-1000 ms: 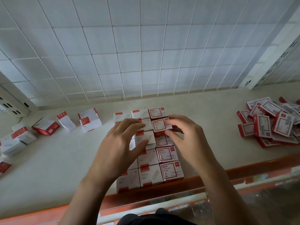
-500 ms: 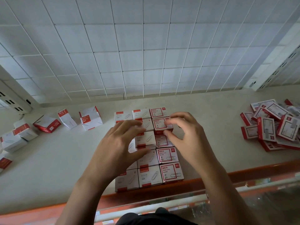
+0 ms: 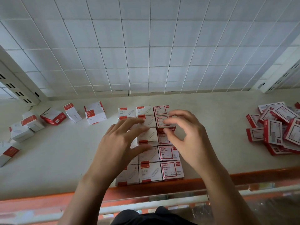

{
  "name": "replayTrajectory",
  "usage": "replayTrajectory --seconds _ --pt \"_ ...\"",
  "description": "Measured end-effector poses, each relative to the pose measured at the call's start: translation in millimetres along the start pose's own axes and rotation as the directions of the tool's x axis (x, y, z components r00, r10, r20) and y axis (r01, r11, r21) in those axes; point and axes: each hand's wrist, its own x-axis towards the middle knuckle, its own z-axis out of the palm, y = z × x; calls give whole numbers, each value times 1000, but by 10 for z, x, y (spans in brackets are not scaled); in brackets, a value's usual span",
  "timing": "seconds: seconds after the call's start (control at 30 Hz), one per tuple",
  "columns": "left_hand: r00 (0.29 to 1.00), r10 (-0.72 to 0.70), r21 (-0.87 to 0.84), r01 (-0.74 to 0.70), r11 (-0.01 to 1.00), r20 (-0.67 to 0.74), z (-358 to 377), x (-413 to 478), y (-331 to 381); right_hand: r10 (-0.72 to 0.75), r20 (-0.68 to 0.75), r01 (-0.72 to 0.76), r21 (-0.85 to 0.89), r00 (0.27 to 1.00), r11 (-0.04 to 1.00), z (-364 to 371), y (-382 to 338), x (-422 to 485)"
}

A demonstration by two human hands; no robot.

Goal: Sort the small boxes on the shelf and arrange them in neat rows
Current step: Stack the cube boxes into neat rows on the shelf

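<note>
Small red-and-white paper clip boxes stand in a block of three columns (image 3: 149,172) in the middle of the shelf (image 3: 65,159), running from the front lip toward the back. My left hand (image 3: 120,143) lies on the left and middle columns with its fingers straight, hiding several boxes. My right hand (image 3: 186,137) curls over the second box from the back in the right column (image 3: 159,120), thumb at its near side and fingers over its top and far edge. That box sits a little higher than its neighbours.
Several loose white boxes with red bands (image 3: 95,113) lie scattered at the left, some tipped over. A heap of flatter red-framed boxes (image 3: 276,127) lies at the right. A white wire grid (image 3: 146,46) backs the shelf, and an orange lip (image 3: 251,175) runs along its front.
My right hand's fingers have slid slightly over the top of the box it holds. My left hand has stayed on the columns, and the view has shifted a little.
</note>
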Motion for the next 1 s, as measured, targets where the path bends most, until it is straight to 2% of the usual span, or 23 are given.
replayTrajectory --seconds 0.27,0.57,1.0 --pt "983 -100 13 103 995 -152 -104 -295 59 -113 46 108 94 993 990 49 -205 -7" --pt "948 -243 14 251 968 -207 -339 -834 -187 -252 139 221 205 958 953 514 -620 20" --pt "899 -307 44 336 941 -314 -1225 -1560 -1324 -250 195 195 265 948 944 1631 -1822 163"
